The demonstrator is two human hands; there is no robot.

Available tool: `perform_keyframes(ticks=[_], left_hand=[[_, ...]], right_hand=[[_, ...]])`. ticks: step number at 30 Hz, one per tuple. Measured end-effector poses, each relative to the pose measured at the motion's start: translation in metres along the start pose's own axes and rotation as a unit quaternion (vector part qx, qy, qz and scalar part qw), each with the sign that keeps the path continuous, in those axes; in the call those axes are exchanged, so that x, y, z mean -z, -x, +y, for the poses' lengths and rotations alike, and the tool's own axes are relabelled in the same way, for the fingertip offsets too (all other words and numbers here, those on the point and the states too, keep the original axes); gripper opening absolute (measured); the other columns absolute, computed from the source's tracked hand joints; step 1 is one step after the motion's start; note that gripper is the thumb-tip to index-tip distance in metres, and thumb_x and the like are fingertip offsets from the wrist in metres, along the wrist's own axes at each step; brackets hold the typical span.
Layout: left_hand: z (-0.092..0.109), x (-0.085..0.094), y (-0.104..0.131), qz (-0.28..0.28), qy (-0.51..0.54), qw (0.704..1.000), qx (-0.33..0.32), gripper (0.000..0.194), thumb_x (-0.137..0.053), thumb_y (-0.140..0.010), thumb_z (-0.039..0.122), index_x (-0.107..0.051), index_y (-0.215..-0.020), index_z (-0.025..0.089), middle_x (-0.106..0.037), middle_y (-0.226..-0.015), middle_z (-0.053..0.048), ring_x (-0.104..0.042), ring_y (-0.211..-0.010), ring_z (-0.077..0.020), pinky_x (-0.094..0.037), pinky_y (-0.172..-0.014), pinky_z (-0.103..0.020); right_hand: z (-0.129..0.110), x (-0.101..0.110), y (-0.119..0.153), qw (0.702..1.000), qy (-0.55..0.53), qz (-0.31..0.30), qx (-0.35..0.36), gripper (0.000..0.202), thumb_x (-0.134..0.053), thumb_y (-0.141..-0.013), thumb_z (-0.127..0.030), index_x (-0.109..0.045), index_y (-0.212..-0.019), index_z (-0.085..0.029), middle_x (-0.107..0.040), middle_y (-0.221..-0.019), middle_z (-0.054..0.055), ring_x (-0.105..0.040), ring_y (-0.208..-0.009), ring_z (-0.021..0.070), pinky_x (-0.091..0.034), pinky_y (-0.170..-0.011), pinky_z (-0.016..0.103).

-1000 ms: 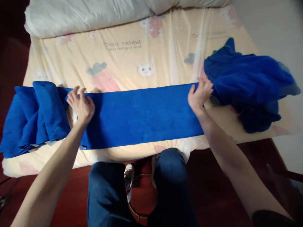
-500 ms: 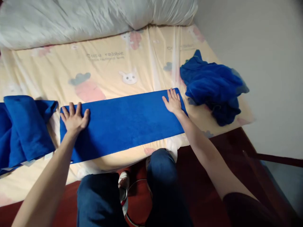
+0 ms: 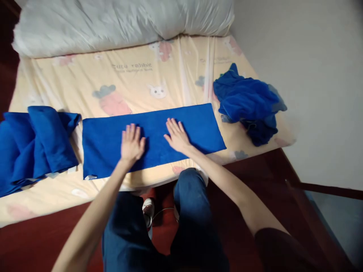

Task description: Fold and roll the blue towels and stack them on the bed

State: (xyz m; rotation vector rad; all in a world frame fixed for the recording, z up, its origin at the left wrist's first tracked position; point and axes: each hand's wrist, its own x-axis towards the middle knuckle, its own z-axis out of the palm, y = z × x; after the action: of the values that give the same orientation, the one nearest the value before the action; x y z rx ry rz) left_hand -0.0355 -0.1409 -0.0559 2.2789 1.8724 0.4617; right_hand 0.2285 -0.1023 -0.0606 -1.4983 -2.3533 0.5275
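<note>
A blue towel (image 3: 154, 130), folded into a long rectangle, lies flat across the front of the bed, with a small white tag at its near left corner. My left hand (image 3: 132, 143) is palm down on its middle left part, fingers stretched and fairly close together. Right of centre on the same towel rests my right hand (image 3: 177, 136), flat with the fingers spread. Folded blue towels (image 3: 39, 147) overlap in a pile at the left, white tags along their near edge. To the right sits a crumpled heap of blue cloth (image 3: 246, 100).
The bed sheet (image 3: 70, 87) is pale yellow with rabbit and carrot prints. A grey-white rolled quilt (image 3: 121, 24) lies along the far side. On the right rises a pale wall (image 3: 297, 75). Below the bed's front edge are the dark red floor (image 3: 36, 245) and a shoe (image 3: 148, 209).
Both hands have slid inward from the towel's two ends toward its middle. The camera view has shifted slightly left, showing more of the left pile.
</note>
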Motion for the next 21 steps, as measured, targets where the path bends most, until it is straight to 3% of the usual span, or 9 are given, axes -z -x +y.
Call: perform_keyframes(ticks=[3,5,7,10,13,17,21], left_hand=[[0.047,-0.024,0.019,-0.031,0.009,0.997,-0.064,0.065,-0.033,-0.107,0.037,-0.028,-0.170,0.018,-0.027,-0.174,-0.013,-0.017,-0.164,-0.0324,-0.021,-0.132,-0.060],[0.047,-0.027,0.032,-0.020,-0.001,0.998,-0.064,0.065,-0.034,-0.108,0.037,-0.028,-0.170,0.021,-0.028,-0.174,-0.012,-0.020,-0.163,-0.0321,-0.021,-0.132,-0.059],[0.024,-0.018,0.047,0.003,-0.017,1.000,-0.024,0.065,-0.037,-0.108,0.040,-0.029,-0.170,0.023,-0.025,-0.174,-0.012,-0.020,-0.163,-0.0335,-0.021,-0.131,-0.061],[-0.028,0.005,0.073,0.039,-0.033,0.996,0.075,0.066,-0.039,-0.107,0.043,-0.031,-0.169,0.022,-0.025,-0.174,-0.013,-0.019,-0.163,-0.0357,-0.021,-0.129,-0.064],[-0.070,0.026,0.102,0.070,-0.047,0.982,0.169,0.069,-0.036,-0.107,0.047,-0.034,-0.167,0.013,-0.024,-0.174,-0.018,-0.018,-0.163,-0.0357,-0.016,-0.131,-0.061],[-0.091,0.039,0.132,0.083,-0.056,0.966,0.238,0.076,-0.031,-0.107,0.052,-0.033,-0.165,0.003,-0.022,-0.174,-0.021,-0.016,-0.163,-0.0357,-0.012,-0.133,-0.055],[-0.091,0.039,0.146,0.093,-0.048,0.954,0.279,0.080,-0.029,-0.107,0.054,-0.028,-0.166,0.000,-0.021,-0.174,-0.022,-0.019,-0.162,-0.0363,-0.011,-0.133,-0.054]], right_hand=[[-0.044,-0.025,0.016,0.999,0.000,-0.029,0.030,0.070,-0.030,-0.109,-0.043,-0.018,-0.171,-0.014,-0.018,-0.177,0.005,-0.011,-0.166,0.0255,-0.003,-0.137,0.053],[-0.040,-0.026,0.027,0.999,0.015,-0.022,0.018,0.070,-0.029,-0.109,-0.046,-0.024,-0.169,-0.010,-0.018,-0.176,0.008,-0.015,-0.166,0.0250,-0.006,-0.137,0.050],[-0.014,-0.015,0.042,1.000,0.030,-0.006,-0.007,0.073,-0.029,-0.109,-0.051,-0.028,-0.168,-0.008,-0.019,-0.176,0.012,-0.016,-0.165,0.0262,-0.008,-0.136,0.050],[0.042,0.010,0.075,0.996,0.058,0.034,-0.067,0.073,-0.025,-0.110,-0.052,-0.027,-0.168,-0.009,-0.023,-0.175,0.013,-0.018,-0.165,0.0273,-0.010,-0.135,0.054],[0.093,0.032,0.117,0.983,0.107,0.068,-0.136,0.073,-0.021,-0.110,-0.051,-0.025,-0.169,-0.009,-0.025,-0.175,0.014,-0.018,-0.165,0.0266,-0.012,-0.135,0.054],[0.132,0.045,0.156,0.962,0.158,0.093,-0.203,0.075,-0.019,-0.109,-0.051,-0.024,-0.168,-0.005,-0.025,-0.175,0.017,-0.021,-0.164,0.0257,-0.015,-0.135,0.050],[0.140,0.047,0.161,0.952,0.178,0.091,-0.231,0.077,-0.016,-0.109,-0.051,-0.025,-0.167,-0.002,-0.023,-0.175,0.016,-0.021,-0.164,0.0242,-0.013,-0.135,0.047]])
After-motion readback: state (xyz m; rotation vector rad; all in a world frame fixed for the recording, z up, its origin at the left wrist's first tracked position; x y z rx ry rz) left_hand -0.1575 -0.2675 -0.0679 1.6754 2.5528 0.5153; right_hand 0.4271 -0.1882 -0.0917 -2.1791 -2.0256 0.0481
